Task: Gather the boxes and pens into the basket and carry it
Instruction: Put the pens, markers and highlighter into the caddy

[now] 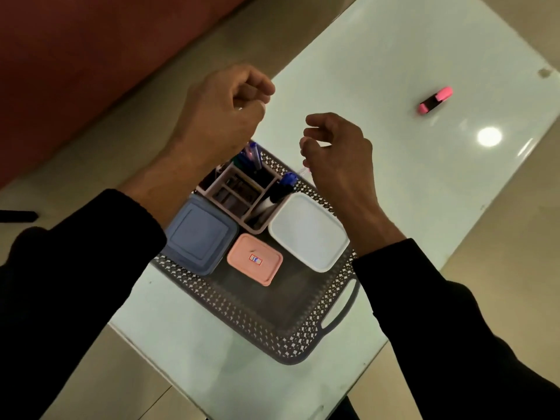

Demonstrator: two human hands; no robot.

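A grey perforated basket sits at the near end of the white table. Inside it lie a blue lidded box, a small pink box with a sticker, and a white box. A pale divided pen holder with several pens stands at the basket's far side. A pink highlighter lies alone far right on the table. My left hand hovers above the pen holder with its fingers curled shut. My right hand hovers over the basket's far rim, fingers curled; a thin pink-tipped sliver shows under them.
The white table runs away to the upper right, with a light's glare on it. A dark reddish wall or sofa fills the upper left, with beige floor around the table. A dark object lies on the floor at left.
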